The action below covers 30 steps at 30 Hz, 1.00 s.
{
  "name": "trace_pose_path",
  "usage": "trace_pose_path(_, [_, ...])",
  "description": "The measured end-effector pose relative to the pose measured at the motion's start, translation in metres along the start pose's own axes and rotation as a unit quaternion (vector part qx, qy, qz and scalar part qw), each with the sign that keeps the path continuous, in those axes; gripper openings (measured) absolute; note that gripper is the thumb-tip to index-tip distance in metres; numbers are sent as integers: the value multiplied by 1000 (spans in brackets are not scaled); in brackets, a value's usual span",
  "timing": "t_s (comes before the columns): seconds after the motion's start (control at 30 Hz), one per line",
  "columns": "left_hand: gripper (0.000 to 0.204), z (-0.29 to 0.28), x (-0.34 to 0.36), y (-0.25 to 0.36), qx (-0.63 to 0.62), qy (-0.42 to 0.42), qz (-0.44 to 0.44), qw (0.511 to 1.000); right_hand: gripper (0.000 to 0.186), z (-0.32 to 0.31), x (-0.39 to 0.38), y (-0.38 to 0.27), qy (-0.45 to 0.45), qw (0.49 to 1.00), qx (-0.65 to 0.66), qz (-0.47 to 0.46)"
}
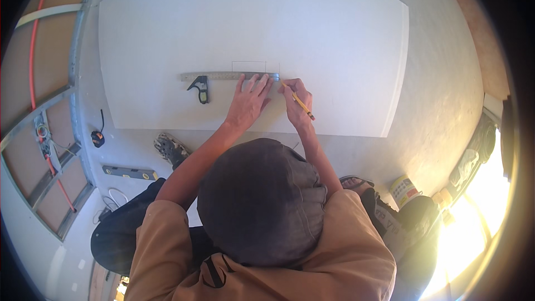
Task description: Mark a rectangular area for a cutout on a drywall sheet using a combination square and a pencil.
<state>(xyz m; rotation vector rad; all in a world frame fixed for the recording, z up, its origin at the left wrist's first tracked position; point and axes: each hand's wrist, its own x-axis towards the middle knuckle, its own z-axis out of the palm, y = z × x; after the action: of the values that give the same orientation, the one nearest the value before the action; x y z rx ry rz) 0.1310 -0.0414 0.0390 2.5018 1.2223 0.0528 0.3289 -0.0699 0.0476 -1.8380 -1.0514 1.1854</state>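
Note:
A large white board [340,33] lies flat in front of me, with a thin pencilled rectangle near its middle. Just below that outline rests a combination square, its metal ruler [214,76] running left to right and its dark head [201,89] toward the left part. My left hand [245,105] lies on the ruler's right half, fingers stretched and pressing it down. In my right hand [297,100] is a yellow pencil [302,105], pinched with its tip down at the board just past the ruler's right end.
Left of the board, a tape measure [97,138] and a spirit level [129,173] lie on the floor. An open wall frame [72,92] with orange conduit stands at the left. My shoe [169,147] is near the board's close edge; a bucket [404,190] stands at the right.

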Motion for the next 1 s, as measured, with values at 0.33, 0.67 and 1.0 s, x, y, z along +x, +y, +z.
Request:
trace_pose_path(0.33, [66,2,-3,-1,4,-7,4,1000,14,-1,2,5,-13,1000,-25,-9])
trace_pose_path(0.67, [67,-1,1,2,-4,4,9,1000,14,8,24,2,38,996,-2,-76])
trace_pose_path(1.0, [55,-35,-1,-62,-18,78,-108,991,20,-25,-12,10,138,988,-4,-67])
